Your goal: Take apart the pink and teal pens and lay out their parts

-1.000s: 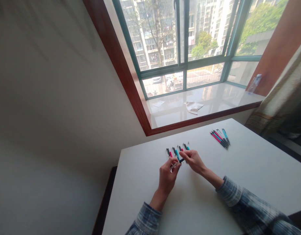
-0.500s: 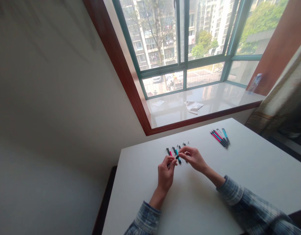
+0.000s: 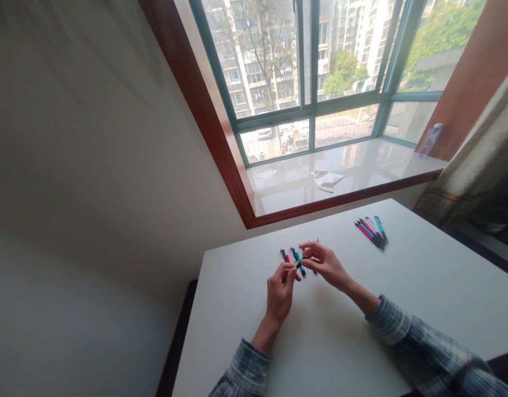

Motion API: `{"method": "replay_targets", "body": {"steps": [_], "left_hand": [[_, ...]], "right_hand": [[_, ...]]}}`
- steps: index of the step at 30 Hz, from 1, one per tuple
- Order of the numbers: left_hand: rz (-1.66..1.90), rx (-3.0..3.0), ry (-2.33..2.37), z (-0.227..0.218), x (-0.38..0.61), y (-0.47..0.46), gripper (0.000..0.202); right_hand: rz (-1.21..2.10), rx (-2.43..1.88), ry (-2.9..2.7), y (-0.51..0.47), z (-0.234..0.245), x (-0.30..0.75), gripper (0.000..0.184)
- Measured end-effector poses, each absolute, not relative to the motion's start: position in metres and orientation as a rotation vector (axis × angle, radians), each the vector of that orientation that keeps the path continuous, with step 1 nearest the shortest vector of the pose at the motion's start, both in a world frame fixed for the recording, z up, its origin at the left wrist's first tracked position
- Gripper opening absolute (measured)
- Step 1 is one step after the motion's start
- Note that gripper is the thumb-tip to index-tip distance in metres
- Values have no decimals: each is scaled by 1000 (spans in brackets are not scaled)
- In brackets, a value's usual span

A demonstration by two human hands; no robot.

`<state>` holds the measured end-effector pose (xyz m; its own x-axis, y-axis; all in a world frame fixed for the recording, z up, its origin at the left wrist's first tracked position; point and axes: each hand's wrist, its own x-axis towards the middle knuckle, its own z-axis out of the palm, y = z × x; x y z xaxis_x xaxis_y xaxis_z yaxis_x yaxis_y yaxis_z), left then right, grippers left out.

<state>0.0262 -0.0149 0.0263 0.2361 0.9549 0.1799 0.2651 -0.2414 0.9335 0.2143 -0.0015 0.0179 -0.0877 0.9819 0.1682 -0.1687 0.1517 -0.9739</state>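
My left hand (image 3: 280,291) is closed in a pinch on a small black pen part (image 3: 299,264) above the white table (image 3: 340,331). My right hand (image 3: 325,266) is just to the right of it, thumb close to the part's far end and fingers lifted apart from the thumb; whether the thumb touches it I cannot tell. Beneath and behind both hands lie several pen pieces, among them a black and pink one (image 3: 285,256) and a blue one with a dark end (image 3: 302,269). My right hand partly covers other pieces there.
A bunch of pink, blue and clear pens (image 3: 370,234) lies at the table's back right. Behind the table is a window sill (image 3: 287,190) with a crumpled white cloth (image 3: 327,180) and a clear bottle (image 3: 431,140). A curtain (image 3: 456,171) hangs on the right.
The fingers of my right hand have lifted and spread from the thumb, where they were pinched at the black part. My left hand has barely moved and keeps its pinch.
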Motion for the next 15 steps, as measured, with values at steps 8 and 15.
{"method": "replay_targets", "body": {"steps": [8,15], "left_hand": [[1039,1695,1141,25,26,-15,37],[1028,1665,1139,28,29,-17,42]], "right_hand": [[1250,-923,-1223,-2,20,216,43],[1289,-869,-1212,-3,21,217,50]]}}
